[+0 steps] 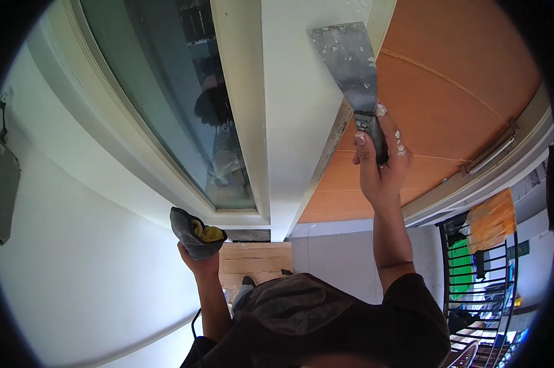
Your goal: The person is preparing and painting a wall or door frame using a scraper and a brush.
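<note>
Smooth off-white post (295, 116) here, window (160, 80) on the left, orange panel (454, 116) on the right. The putty knife (356, 76) is at the post's far end, grey blade speckled white, black handle gripped in a white-smeared right hand (388, 161). Left hand (203, 262) is holding a dark grey pouch (194, 236), yellow inside. Post's right edge runs just beside the handle; black railing (480, 319) sits well apart, near right.

What a black shirt (375, 334) you wore, greyish patch (298, 306) across the front, short right sleeve (415, 303), white flecks (401, 149) dotting your right fingers (388, 126)!
</note>
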Tool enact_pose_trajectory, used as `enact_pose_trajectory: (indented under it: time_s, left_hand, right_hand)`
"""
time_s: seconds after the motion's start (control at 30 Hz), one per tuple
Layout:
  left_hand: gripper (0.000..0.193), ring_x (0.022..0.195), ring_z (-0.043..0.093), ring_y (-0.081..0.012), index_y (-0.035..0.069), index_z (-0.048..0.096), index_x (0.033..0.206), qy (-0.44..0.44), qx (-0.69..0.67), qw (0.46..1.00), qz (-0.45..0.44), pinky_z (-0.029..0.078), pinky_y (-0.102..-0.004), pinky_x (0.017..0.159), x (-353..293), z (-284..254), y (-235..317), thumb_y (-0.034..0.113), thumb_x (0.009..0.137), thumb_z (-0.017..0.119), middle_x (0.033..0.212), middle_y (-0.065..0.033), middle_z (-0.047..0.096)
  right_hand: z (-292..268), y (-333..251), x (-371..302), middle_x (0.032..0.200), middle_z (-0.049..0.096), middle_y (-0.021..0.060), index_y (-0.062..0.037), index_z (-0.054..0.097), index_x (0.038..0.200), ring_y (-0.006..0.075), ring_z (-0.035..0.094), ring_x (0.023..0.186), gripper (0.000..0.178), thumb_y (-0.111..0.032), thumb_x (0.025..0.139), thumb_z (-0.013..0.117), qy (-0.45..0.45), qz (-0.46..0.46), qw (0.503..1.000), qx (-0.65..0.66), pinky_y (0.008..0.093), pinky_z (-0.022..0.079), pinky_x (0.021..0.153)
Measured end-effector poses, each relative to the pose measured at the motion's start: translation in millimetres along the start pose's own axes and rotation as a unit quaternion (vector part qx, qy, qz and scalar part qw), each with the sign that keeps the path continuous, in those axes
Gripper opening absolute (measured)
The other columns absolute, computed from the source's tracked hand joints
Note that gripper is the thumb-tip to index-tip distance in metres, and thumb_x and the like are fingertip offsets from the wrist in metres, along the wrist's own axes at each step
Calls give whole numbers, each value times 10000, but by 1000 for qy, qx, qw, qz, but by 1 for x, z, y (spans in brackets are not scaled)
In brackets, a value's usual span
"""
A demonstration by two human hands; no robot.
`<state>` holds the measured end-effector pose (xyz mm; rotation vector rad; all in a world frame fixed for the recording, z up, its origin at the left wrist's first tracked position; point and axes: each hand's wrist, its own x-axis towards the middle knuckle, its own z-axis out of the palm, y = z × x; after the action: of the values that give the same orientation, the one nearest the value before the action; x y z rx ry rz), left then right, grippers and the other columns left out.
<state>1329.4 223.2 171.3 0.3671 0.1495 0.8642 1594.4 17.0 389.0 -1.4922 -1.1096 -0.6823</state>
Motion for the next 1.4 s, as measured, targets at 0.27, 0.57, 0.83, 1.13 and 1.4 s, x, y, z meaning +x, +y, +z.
enact_pose_trajectory:
  time_s: [0.27, 0.57, 0.83, 1.13, 1.4]
  left_hand:
    - [431, 1026, 559, -249, 128, 546, 1161, 10, 20, 1000, 1, 432, -441, 912, 0, 7, -4, 420, 898, 367, 1110, -52, 600]
    - [442, 1029, 555, -253, 126, 538, 1166, -1, 26, 1000, -4, 425, -453, 914, 1, 0, -2, 424, 901, 349, 1122, -56, 591]
    - [437, 1020, 556, -245, 128, 543, 1150, 41, 31, 999, 6, 431, -436, 904, -3, 5, -4, 420, 898, 339, 1108, -54, 592]
    - [452, 1041, 547, -266, 94, 544, 1152, -13, -28, 1000, -5, 423, -440, 914, -8, -2, -3, 374, 856, 349, 1114, -84, 590]
    - [428, 1008, 563, -254, 131, 559, 1141, 6, 10, 1000, 1, 435, -434, 899, -20, 4, -2, 418, 889, 367, 1094, -53, 604]
  right_hand:
    - [-2, -2, 0, 1159, 593, 199, 36, 518, 1204, 176, 655, 810, 387, -41, 838, 618, -5, 9, 1000, -11, 247, 509, 691]
    - [-2, -3, 0, 1155, 597, 192, 23, 512, 1210, 151, 646, 752, 383, -19, 840, 603, -1, 15, 1000, 15, 242, 513, 644]
    - [0, 0, -3, 818, 605, 103, 3, 450, 1267, 93, 559, 590, 386, -39, 893, 535, 2, 37, 991, 125, 200, 424, 425]
    - [1, -5, 1, 894, 612, 98, 0, 476, 1244, 90, 583, 646, 368, -60, 890, 554, -6, 69, 983, 172, 201, 441, 437]
    - [-3, -7, 4, 699, 585, 72, 8, 459, 1250, 52, 484, 492, 362, -53, 899, 529, -9, 83, 985, 149, 189, 387, 423]
